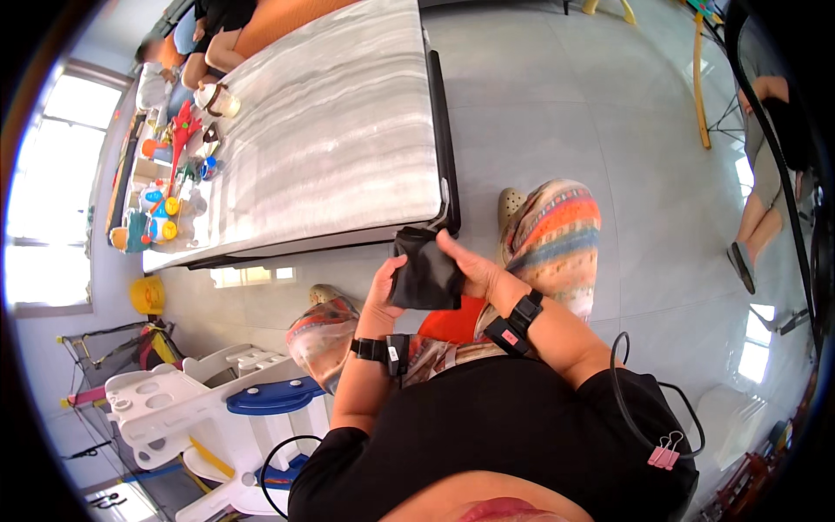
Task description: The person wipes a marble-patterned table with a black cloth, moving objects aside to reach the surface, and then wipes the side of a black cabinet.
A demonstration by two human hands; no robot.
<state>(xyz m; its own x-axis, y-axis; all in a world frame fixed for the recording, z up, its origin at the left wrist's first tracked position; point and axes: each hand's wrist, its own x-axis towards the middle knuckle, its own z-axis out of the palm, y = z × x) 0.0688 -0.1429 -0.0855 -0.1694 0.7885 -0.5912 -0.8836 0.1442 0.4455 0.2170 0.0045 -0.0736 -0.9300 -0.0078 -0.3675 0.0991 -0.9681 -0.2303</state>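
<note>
Above my lap I hold a small black pouch (427,274), perhaps a leather-like one, by its two sides. My left hand (386,287) grips its left edge, thumb on the near face. At the opposite edge, my right hand (479,267) holds it with the thumb near the top corner. The fingers behind the pouch are hidden. A thin pale strap or cord (441,212) shows above it at the table corner; whether it joins the pouch I cannot tell. Just beyond the pouch is the corner of a marble-patterned table (326,143).
Toys (158,212) and a drinking bottle (218,100) stand along the table's left side. Two people sit at the far left; another person (763,150) is at the right. A white plastic play structure (196,404) stands to my left. Cables loop by my arms.
</note>
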